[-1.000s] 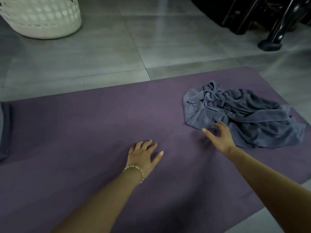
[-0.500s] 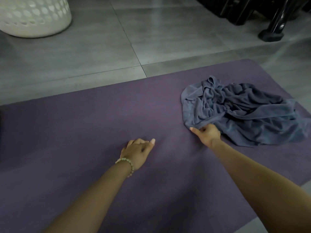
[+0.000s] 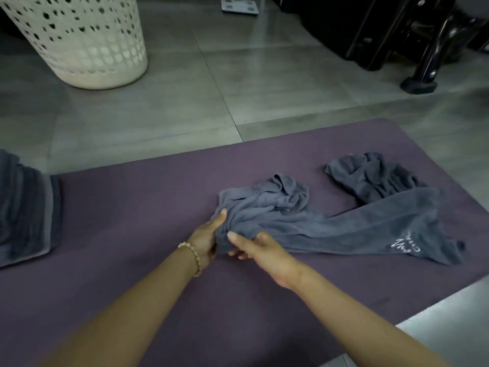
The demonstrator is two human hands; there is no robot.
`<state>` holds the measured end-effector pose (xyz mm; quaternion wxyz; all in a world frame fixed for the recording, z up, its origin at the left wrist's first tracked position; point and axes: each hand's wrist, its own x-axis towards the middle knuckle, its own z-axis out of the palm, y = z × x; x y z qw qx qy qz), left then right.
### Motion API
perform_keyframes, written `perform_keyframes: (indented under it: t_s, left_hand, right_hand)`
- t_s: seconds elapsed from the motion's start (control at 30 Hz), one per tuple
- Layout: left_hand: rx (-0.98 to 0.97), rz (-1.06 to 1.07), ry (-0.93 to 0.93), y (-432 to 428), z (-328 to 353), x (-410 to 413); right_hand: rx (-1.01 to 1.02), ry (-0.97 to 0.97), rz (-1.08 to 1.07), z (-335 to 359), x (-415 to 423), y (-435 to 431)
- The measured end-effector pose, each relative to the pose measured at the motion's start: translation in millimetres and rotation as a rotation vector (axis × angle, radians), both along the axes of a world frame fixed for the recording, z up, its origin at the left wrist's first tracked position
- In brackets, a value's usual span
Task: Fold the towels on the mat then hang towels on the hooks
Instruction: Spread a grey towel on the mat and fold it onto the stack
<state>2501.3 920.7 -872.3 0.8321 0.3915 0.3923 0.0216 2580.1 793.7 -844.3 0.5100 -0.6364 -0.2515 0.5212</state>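
Observation:
A crumpled grey towel point(image 3: 330, 223) stretches across the purple mat point(image 3: 132, 221), with white stitched lettering near its right end. My left hand point(image 3: 206, 237), with a bead bracelet at the wrist, grips the towel's bunched left end. My right hand point(image 3: 256, 247) holds the same end from below, thumb on top. A second, darker crumpled towel point(image 3: 370, 178) lies behind it at the mat's far right. A folded grey towel stack point(image 3: 23, 210) sits on the mat's left edge.
A white perforated laundry basket point(image 3: 79, 41) stands on the grey tiled floor at the back left. Black metal furniture legs point(image 3: 423, 56) are at the back right, and a small flat scale point(image 3: 238, 6) lies at the top edge.
My right hand has dragged the grey towel left toward the mat's middle. My left hand has left the mat and taken hold of the same end. The view has tilted up.

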Motion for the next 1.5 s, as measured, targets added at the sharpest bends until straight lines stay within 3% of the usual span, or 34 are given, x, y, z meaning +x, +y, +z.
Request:
perform_keyframes:
  t_s: [0.1,0.17,0.4,0.6,0.77,0.9,1.07,1.13,1.23,1.33,1.5]
  left_hand:
    - [0.193,0.057,0.088,-8,37,-17]
    - [0.211,0.092,0.066,-14,69,-27]
    - [0.218,0.438,-0.022,9,200,-85]
    - [-0.074,0.691,-0.178,20,292,-150]
    - [-0.118,0.933,-0.261,30,329,-230]
    - [0.033,1.010,-0.220,27,328,-293]
    - [0.162,0.913,-0.088,25,315,-353]
    - [0.184,0.923,-0.050,27,310,-371]
    - [0.287,0.870,0.174,36,290,-391]
    - [0.400,0.837,0.332,51,278,-397]
    - [0.637,0.881,0.398,103,311,-389]
  right_hand:
    - [-0.030,0.428,-0.315,33,-1,-2]
    - [-0.003,0.637,-0.529,59,-7,-2]
    - [0.220,0.749,-0.759,188,-32,10]
    - [0.351,0.641,-0.638,290,-75,-1]
    - [0.399,0.410,-0.631,337,-96,1]
    - [0.333,0.290,-0.667,334,-107,-1]
    - [0.081,0.021,-0.477,302,-143,2]
    - [0.026,0.015,-0.400,287,-157,10]
    - [-0.038,0.039,-0.365,265,-178,26]
    - [-0.029,0.042,-0.366,250,-189,50]
    - [0.170,0.028,-0.412,290,-183,108]
